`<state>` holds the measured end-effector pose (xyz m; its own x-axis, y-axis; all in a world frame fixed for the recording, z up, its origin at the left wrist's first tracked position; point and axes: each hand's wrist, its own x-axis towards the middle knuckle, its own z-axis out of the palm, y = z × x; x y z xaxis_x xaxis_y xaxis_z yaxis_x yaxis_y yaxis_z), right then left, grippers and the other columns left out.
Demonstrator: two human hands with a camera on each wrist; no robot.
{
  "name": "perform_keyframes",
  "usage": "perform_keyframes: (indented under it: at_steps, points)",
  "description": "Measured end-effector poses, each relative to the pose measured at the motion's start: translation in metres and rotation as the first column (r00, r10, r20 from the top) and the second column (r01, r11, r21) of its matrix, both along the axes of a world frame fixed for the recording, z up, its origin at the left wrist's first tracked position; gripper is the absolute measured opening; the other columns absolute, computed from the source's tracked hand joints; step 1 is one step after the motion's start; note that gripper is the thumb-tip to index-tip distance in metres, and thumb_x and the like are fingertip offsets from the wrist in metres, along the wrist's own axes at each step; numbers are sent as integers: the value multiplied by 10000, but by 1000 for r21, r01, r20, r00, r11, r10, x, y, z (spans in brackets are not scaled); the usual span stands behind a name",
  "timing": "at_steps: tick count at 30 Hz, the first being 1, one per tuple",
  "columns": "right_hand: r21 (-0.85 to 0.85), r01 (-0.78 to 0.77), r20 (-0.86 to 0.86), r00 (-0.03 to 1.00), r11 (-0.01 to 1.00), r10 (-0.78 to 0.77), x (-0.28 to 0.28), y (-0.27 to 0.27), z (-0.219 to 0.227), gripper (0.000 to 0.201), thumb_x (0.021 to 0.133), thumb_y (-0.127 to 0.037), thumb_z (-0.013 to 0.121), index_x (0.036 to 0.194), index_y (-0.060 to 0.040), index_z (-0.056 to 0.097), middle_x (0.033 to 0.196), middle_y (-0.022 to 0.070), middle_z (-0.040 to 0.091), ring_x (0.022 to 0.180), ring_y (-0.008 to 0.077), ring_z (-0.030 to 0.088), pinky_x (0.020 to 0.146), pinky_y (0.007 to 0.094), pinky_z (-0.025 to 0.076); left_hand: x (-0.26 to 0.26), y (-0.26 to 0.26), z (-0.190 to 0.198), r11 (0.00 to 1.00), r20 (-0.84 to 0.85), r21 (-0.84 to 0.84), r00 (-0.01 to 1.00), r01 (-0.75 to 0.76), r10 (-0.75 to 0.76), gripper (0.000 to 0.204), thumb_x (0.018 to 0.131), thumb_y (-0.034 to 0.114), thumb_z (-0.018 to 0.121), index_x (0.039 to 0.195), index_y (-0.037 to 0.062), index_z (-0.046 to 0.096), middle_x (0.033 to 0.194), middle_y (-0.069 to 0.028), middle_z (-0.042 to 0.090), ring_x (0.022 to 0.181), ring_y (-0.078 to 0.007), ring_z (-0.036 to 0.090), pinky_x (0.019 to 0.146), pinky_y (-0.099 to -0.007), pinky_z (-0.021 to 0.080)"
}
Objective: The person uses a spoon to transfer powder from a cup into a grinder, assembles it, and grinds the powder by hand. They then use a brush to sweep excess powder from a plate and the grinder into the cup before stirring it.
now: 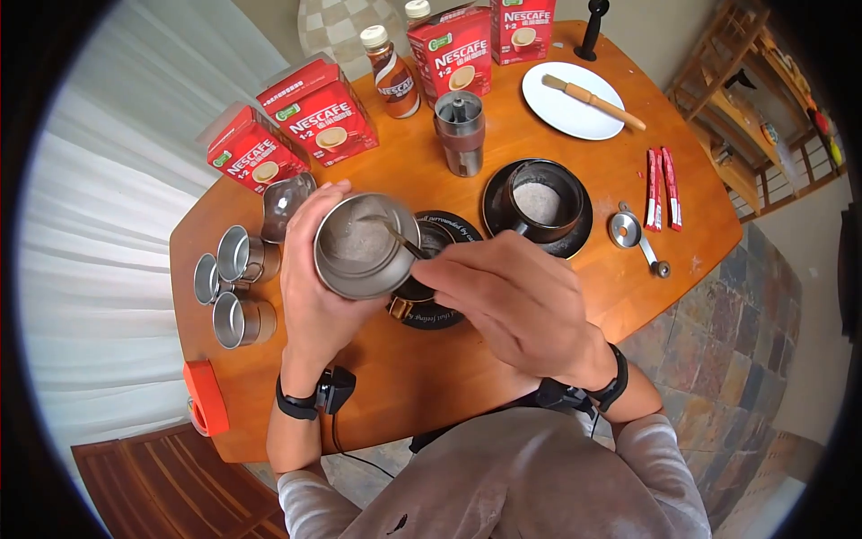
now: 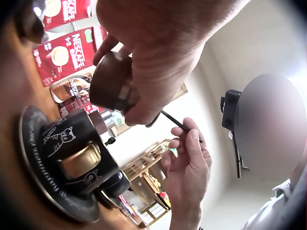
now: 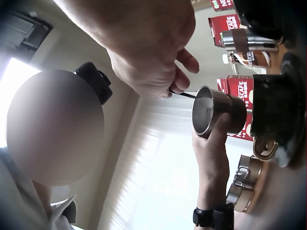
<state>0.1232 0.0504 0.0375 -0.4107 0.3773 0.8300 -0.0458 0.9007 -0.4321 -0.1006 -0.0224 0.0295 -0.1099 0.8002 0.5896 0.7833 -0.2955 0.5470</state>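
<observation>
My left hand (image 1: 310, 269) grips a brushed-metal cup (image 1: 364, 286) from its side, tilted with its mouth toward me. Pale greyish powder (image 1: 355, 242) coats the inside. With thumb and fingertips, my right hand (image 1: 521, 301) pinches the dark handle of a slim spoon (image 1: 409, 246), whose tip reaches into the cup. Beneath both hands a black mug (image 2: 109, 168) with white cat drawings and a gold handle stands on a lettered black saucer (image 1: 435, 321). The metal cup overlaps part of that mug in the head view.
Beyond stand a second black cup (image 1: 571, 212) holding grey powder, a grinder (image 1: 461, 148), Nescafe boxes (image 1: 325, 117) and a bottle (image 1: 395, 88). Several metal cups (image 1: 235, 321) sit left. Rightward are a white plate (image 1: 561, 117) with a brush (image 1: 593, 101), red sachets (image 1: 654, 189) and a grinder crank (image 1: 626, 230).
</observation>
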Motion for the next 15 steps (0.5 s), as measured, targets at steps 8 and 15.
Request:
perform_keyframes:
  at_steps: [8, 15]
  points:
    - [-9, 59, 79, 995, 998, -58, -32, 7, -7, 340, 755, -50, 767, 1087, -107, 725, 980, 4, 672, 843, 224, 597, 664, 360, 544, 1, -1, 2, 998, 48, -32, 998, 52, -50, 932, 595, 26, 954, 1423, 50, 528, 1461, -164, 608, 1387, -361, 569, 1172, -467, 462]
    - [-71, -41, 88, 995, 997, 48, -27, 10, -8, 256, 824, -63, 767, 1070, -111, 717, 907, -14, 677, 834, 219, 573, 638, 363, 509, 0, -2, 4, 996, 84, -74, 996, 39, -33, 948, 604, 23, 948, 1442, 39, 503, 1490, -152, 584, 1364, -309, 589, 1150, -426, 487]
